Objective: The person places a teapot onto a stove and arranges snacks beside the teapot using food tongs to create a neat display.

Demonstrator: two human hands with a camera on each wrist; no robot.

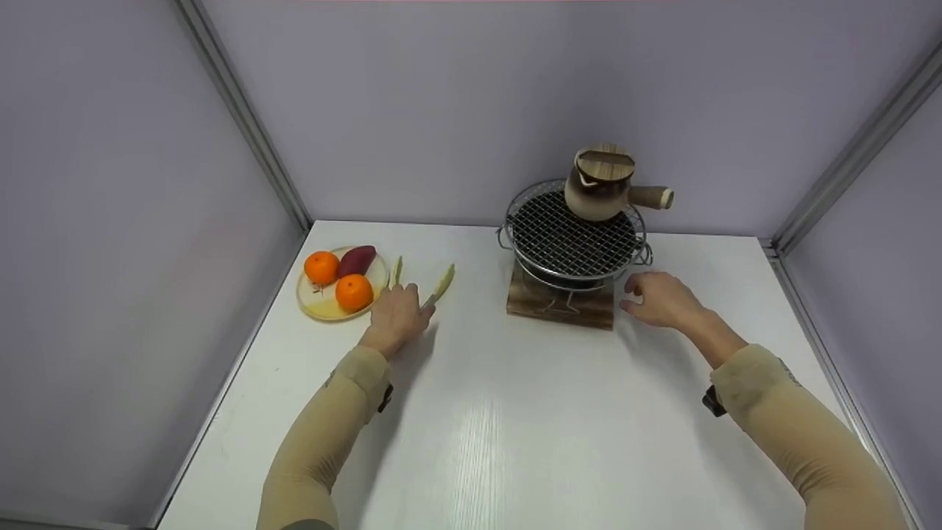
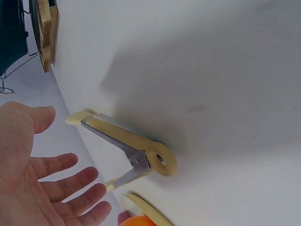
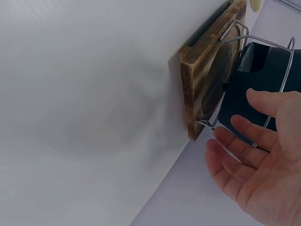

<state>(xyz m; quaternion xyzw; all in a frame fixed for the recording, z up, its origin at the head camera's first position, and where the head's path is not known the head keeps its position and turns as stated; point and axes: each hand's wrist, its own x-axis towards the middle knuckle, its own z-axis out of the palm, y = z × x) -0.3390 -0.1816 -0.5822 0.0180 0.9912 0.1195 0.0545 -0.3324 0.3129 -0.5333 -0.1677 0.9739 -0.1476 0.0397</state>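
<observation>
Where the worktop (image 1: 471, 442) runs toward its left edge, a pale round plate (image 1: 318, 309) carries two oranges (image 1: 354, 293) and a dark red, oblong root (image 1: 358, 261). Just to the right of it lie the tongs (image 2: 136, 157), flat on the worktop, their two arms splayed in a V. Their long axis runs away from the person: the ring end is nearer the wrist, the pale tips point toward the back wall. The left hand (image 1: 398, 315) hangs over the ring end, fingers spread and grasping nothing; whether a fingertip touches the tongs, I cannot tell. It is by far the nearer hand, with the tongs below and ahead of it. Farther right, well apart, a wooden board (image 1: 526, 300) bears a wire stand with a dark body under a round mesh grill (image 1: 567, 235). A lidded pot (image 1: 596, 205) sits at the grill's back right, its handle (image 1: 649, 196) pointing right. Just beside the board's right edge, the right hand (image 1: 662, 300) has its fingers loosely curved round nothing.
</observation>
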